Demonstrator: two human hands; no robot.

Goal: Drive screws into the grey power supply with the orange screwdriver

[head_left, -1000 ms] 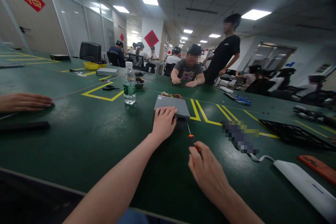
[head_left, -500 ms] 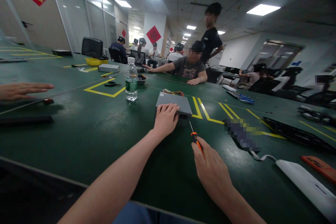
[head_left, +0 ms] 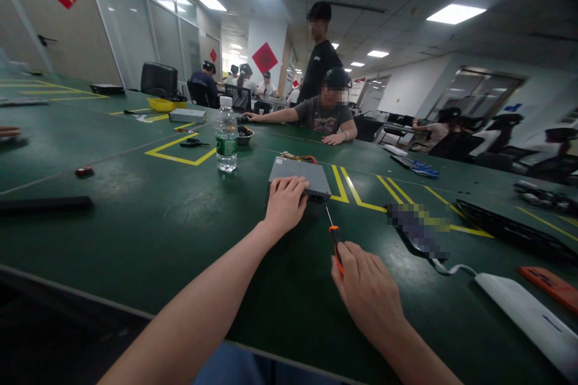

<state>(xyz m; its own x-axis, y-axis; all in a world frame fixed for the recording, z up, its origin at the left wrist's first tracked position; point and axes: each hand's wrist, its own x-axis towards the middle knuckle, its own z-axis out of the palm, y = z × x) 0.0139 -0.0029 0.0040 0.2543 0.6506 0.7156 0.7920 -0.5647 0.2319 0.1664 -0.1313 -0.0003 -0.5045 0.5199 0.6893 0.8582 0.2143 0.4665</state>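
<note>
A grey metal computer power supply [head_left: 313, 175] lies on the green table in front of me, with a bundle of coloured cables [head_left: 298, 158] at its far side. My left hand [head_left: 286, 201] is closed over its near left part, fingers across the top. In my right hand [head_left: 368, 286] is a screwdriver [head_left: 335, 236] with an orange and black handle. Its thin shaft points up and away to the near right corner of the power supply. Whether the tip sits in a screw is too small to tell.
A water bottle [head_left: 226, 138] stands left of the power supply, before a small bowl [head_left: 244, 136]. Rightward lie a white power strip [head_left: 526, 319], an orange phone [head_left: 548, 286] and a black panel [head_left: 515, 231]. A co-worker [head_left: 327, 111] sits opposite; another person [head_left: 320, 63] stands behind.
My right hand has turned and slid slightly lower along the screwdriver handle. The power supply and my left hand stay put. Another person's hand withdrew leftward; the standing person moved left.
</note>
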